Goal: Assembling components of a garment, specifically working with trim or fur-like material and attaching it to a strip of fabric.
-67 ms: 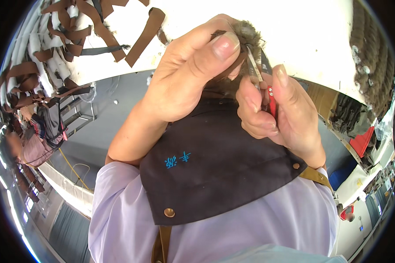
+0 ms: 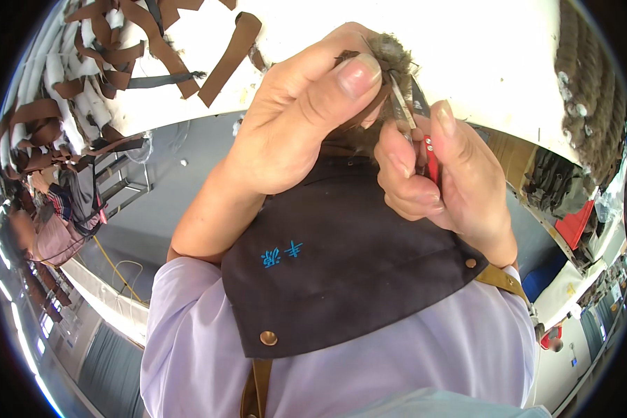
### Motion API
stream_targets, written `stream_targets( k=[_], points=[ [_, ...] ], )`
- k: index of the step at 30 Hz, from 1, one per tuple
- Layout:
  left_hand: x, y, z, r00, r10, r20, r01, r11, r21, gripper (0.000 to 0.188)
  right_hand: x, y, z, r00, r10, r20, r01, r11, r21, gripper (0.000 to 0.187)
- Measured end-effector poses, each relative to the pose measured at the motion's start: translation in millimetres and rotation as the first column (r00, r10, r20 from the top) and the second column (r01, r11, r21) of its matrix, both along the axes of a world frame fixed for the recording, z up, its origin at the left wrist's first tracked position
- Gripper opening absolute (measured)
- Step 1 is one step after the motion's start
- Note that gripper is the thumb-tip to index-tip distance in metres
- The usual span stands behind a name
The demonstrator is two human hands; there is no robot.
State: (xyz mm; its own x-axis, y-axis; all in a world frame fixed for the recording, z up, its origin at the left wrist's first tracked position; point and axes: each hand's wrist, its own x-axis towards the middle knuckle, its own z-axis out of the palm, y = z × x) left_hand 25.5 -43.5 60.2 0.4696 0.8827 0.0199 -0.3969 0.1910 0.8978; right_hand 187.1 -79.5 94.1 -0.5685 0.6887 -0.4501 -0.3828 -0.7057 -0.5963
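My left hand (image 2: 303, 111) is closed on a piece of brown fur (image 2: 390, 52), pinched under the thumb, with tufts standing out past the thumb tip. My right hand (image 2: 442, 171) grips small snips (image 2: 431, 159) with red on the handle and metal blades. One pale blade (image 2: 401, 103) reaches up against the fur beside my left thumb; a darker blade shows to its right. Where the blade tips meet the fur is partly hidden by hair and fingers. Both hands are raised close together above my dark apron (image 2: 355, 251).
A white work table (image 2: 481, 42) curves across the top. Brown strips (image 2: 231, 59) and white padded rolls lie at its left; rows of brown fur (image 2: 592, 90) hang over the right side. A person in pink (image 2: 56, 237) is at the far left, near a metal rack (image 2: 124, 177).
My right thumb has shifted slightly left, and the darker blade sits a little lower. The left hand keeps its hold on the fur.
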Motion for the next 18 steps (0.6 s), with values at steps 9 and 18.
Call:
stream_targets(
  k=[9, 18],
  points=[
    [2, -5, 1, 0.996, -0.085, 0.020, 0.087, 0.983, -0.164, 0.026, -2, -3, -10, 0.988, -0.044, -0.146, 0.035, 0.997, -0.063, 0.045],
    [-7, -5, -19, 0.989, -0.146, 0.039, 0.150, 0.978, -0.142, 0.024, -6, -5, -26, 0.991, -0.041, -0.128, 0.038, 0.999, -0.027, 0.041]
  ],
)
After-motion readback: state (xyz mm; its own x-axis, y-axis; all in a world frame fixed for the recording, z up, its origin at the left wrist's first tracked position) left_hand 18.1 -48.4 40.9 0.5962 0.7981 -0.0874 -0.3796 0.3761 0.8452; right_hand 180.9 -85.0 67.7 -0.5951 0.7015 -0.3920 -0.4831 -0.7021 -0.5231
